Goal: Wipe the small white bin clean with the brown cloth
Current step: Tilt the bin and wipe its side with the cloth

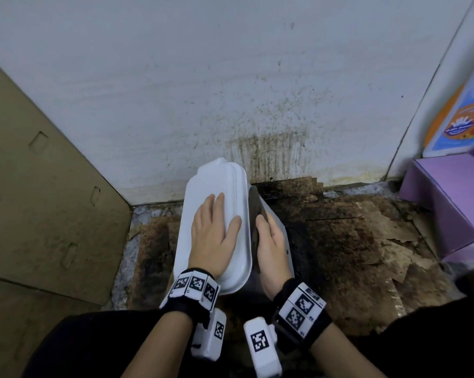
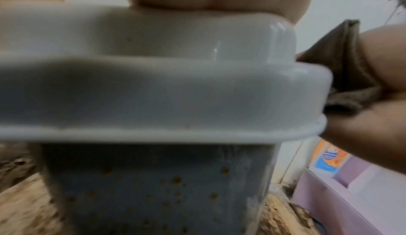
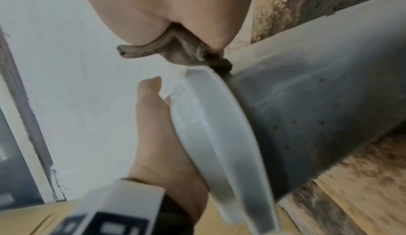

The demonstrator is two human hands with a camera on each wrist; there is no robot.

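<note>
The small white bin [image 1: 280, 227] stands on the floor against the wall, its white lid [image 1: 216, 181] on top. Brown spots dot its side wall [image 2: 153, 186]. My left hand [image 1: 219, 214] lies flat on the lid with straight fingers and presses down. My right hand [image 1: 268, 227] holds the brown cloth [image 1: 255, 211] against the bin's right side, just under the lid's rim. In the right wrist view the cloth [image 3: 175, 52] is bunched in the hand's grip where lid [image 3: 215, 134] and wall [image 3: 307, 108] meet. In the left wrist view the cloth [image 2: 342, 68] sits folded beside the lid's edge.
A large cardboard box [image 1: 39, 200] stands on the left. The white wall [image 1: 271, 148] behind the bin is streaked with brown stains. Stained, torn cardboard [image 1: 353, 241] covers the floor. A purple box [image 1: 443, 200] and a colourful package [image 1: 465, 113] stand at the right.
</note>
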